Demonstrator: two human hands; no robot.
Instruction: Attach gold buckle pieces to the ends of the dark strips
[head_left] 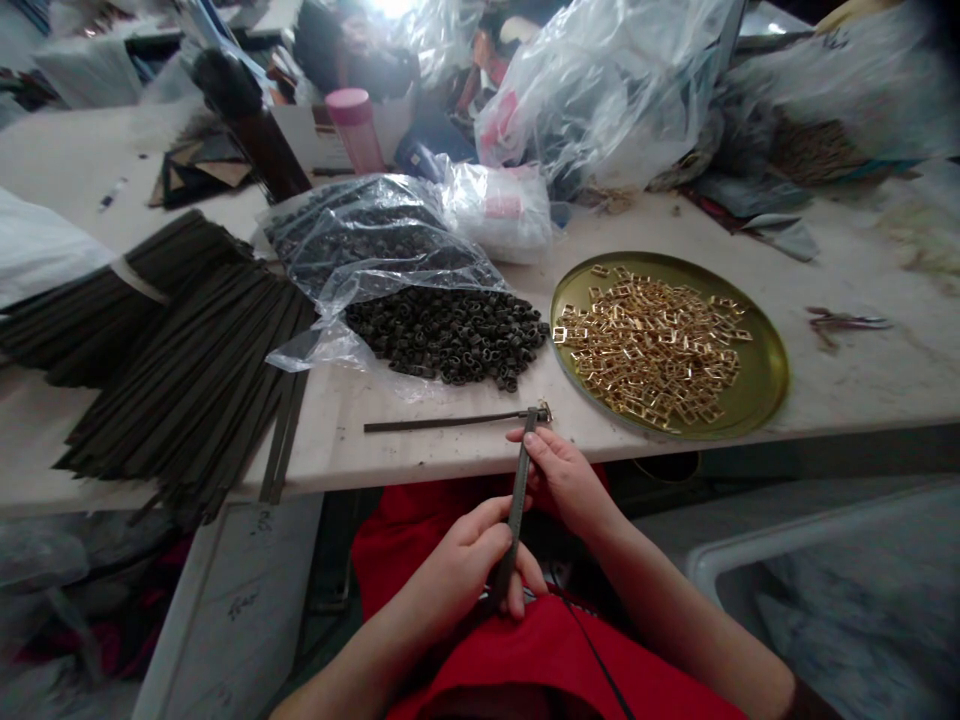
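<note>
A dark strap [520, 485] runs between both hands, above my lap at the table's front edge. My left hand [484, 555] is closed round its lower part. Near its upper end, my right hand [559, 470] pinches it between thumb and fingers. Just beyond, another dark strap [442, 423] with a gold buckle [545, 412] at its right end lies on the table. A heap of small dark loops [457, 335] spills from a clear plastic bag [375, 235]. Gold buckles [656, 345] are piled on a round gold tray [769, 375].
Bundles of dark straps [180, 370] cover the left of the table [840, 385] and overhang its edge. Pliers [847, 320] lie at the right. Behind stand a dark bottle [262, 140], a pink-lidded jar [356, 130] and large plastic bags [615, 90].
</note>
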